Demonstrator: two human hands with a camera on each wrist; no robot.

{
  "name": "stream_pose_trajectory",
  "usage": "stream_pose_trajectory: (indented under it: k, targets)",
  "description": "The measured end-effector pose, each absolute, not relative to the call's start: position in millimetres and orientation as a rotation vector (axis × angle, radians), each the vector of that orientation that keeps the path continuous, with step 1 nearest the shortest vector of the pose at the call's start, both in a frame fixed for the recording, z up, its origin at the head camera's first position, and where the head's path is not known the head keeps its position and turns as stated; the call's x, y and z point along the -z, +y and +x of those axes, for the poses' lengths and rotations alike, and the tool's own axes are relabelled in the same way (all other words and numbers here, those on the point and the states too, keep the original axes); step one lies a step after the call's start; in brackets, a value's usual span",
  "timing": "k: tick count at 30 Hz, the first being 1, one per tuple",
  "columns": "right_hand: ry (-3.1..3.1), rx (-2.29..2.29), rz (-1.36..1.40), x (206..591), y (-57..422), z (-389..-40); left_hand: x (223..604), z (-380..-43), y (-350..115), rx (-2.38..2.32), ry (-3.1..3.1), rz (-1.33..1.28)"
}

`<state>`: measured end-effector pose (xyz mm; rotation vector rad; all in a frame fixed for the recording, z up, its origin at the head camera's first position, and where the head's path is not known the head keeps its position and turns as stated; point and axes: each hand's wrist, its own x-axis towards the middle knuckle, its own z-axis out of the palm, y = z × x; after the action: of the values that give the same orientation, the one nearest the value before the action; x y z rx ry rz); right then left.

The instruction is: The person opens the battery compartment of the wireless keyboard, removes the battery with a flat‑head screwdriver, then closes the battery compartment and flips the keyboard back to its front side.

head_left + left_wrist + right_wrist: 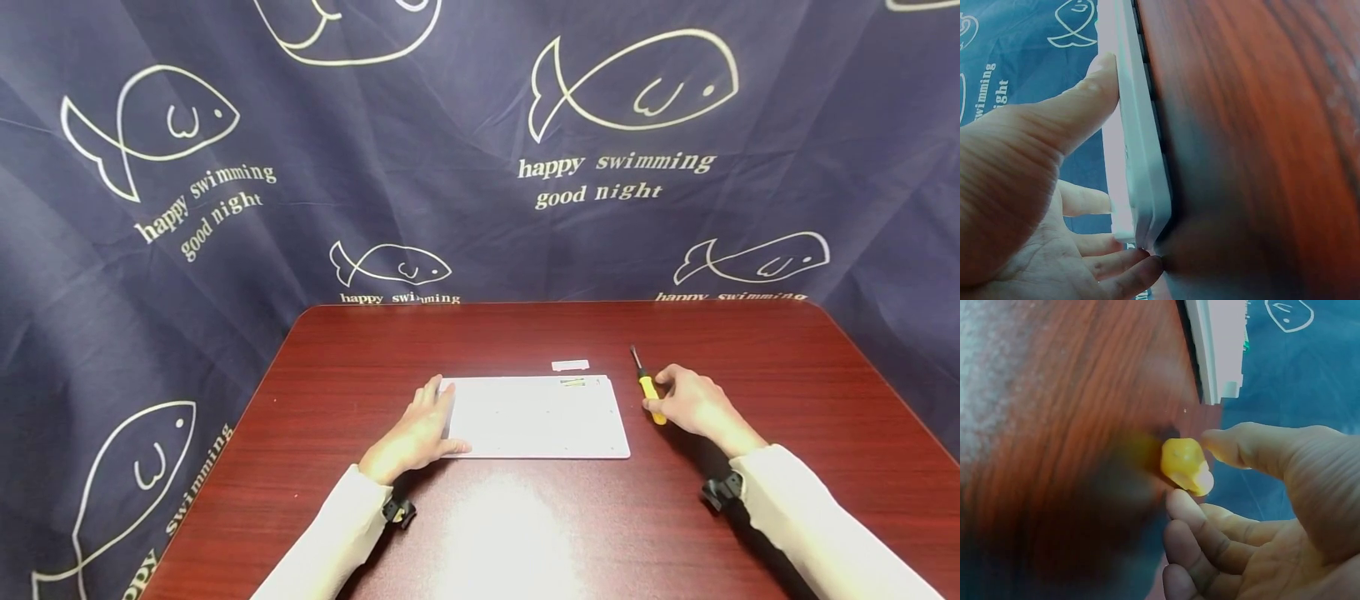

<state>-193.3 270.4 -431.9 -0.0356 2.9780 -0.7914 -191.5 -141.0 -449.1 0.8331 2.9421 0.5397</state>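
A white keyboard [525, 421] lies face down on the table, its dark keys [1154, 115] showing beneath its edge in the left wrist view. My left hand [416, 429] holds its left end, thumb on the upturned back and fingers around the end. Two thin batteries [573, 382] lie in the slot at the keyboard's far right. Beyond that edge is a small white battery cover [570, 365]. To the right, my right hand [693, 402] has thumb and fingers around the yellow handle of a screwdriver [651, 398], whose metal shaft points away from me.
The reddish-brown wooden table [360, 342] has rounded far corners. Behind and to the left hangs a dark blue curtain [480, 200] with white fish drawings and lettering. Bright glare covers the table's near middle. Each wrist wears a small black camera.
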Motion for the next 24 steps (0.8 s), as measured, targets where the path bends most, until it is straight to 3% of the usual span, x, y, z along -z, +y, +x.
stream_pose_trajectory:
  k: [8,17,24]
  targets:
    - [3.085,0.961,-0.187,427,269,-195,450,-193,-141,-0.528,2.937,0.842]
    - [2.992,1.068,-0.777,440,238,-193,449,-194,-141,-0.531,2.945,0.845]
    - [2.876,0.864,-0.73,441,224,-183,448,-194,-141,-0.534,2.957,0.843]
